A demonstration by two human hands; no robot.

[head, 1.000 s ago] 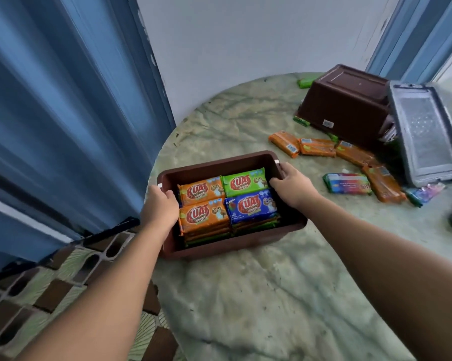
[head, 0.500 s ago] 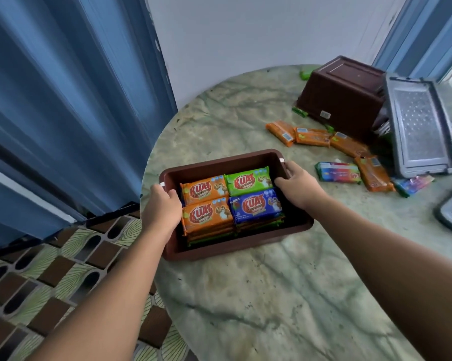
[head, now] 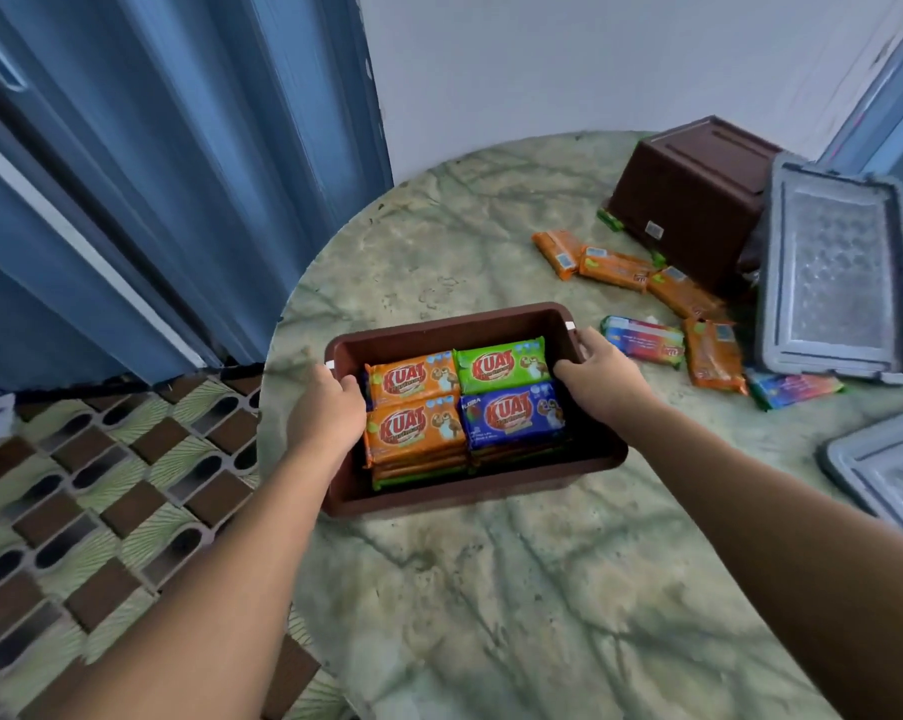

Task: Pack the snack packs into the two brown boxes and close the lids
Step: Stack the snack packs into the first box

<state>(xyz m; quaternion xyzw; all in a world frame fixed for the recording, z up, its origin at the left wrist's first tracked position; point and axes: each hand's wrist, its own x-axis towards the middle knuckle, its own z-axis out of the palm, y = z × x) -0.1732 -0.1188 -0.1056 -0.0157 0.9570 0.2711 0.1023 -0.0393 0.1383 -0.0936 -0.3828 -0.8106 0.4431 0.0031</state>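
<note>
I see the round marbled green worktop (head: pixel 491 589) filling most of the view, with a blue folding door (head: pixel 153 148) to the left and patterned floor tiles (head: pixel 75 511) below it. At the far right a second brown box (head: pixel 693 200) lies tipped over, bottom up, and a grey lid (head: pixel 836 275) lies just to its right; the corner of another grey lid (head: pixel 886 475) shows at the right edge. Near the middle sits the open brown box (head: pixel 470 504). My left hand (head: pixel 324 415) grips its left rim and my right hand (head: pixel 602 379) grips its right rim, fingers curled over the edges. Inside, stacked snack packs (head: pixel 465 402) lie flat: two orange, one green, one blue on top. Loose snack packs (head: pixel 657 298), mostly orange, are scattered between the two boxes.
</note>
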